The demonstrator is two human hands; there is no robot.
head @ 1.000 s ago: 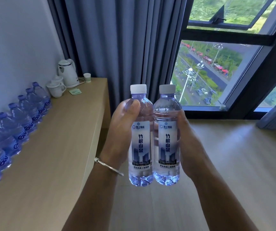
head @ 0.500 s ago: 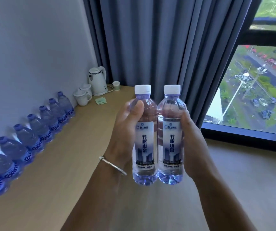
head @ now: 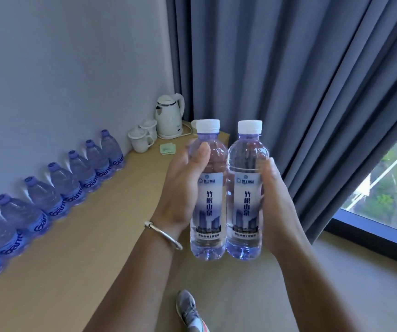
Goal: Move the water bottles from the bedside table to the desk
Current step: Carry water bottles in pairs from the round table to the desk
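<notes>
Holding 2 upright water bottles side by side, the person's hands are raised in front of the chest, over the floor near the front edge of the wooden desk (head: 77, 248). The left hand (head: 180, 188) wraps the left bottle (head: 208, 192), thumb laid across its shoulder above the label; that grip is closed round the bottle. The right hand (head: 277, 207) curls round the right bottle (head: 246, 192) from behind, its grip likewise closed on it. Both bottles have white caps and pale labels with dark vertical characters, and their sides touch or nearly touch. A silver bangle (head: 162, 233) sits on the left wrist.

Along the desk's back edge, against the wall, a row of blue-capped bottles (head: 56, 188) stands in line; at least 7 show, the nearest blurred. Past them, in the far corner, stand 2 white lidded cups (head: 142, 137) and a white electric kettle (head: 170, 115), with a small green packet (head: 167, 148) lying flat just in front. A grey curtain (head: 288, 80) hangs behind, and a window (head: 389, 188) shows at the right. A grey sneaker (head: 190, 310) is on the floor below.
</notes>
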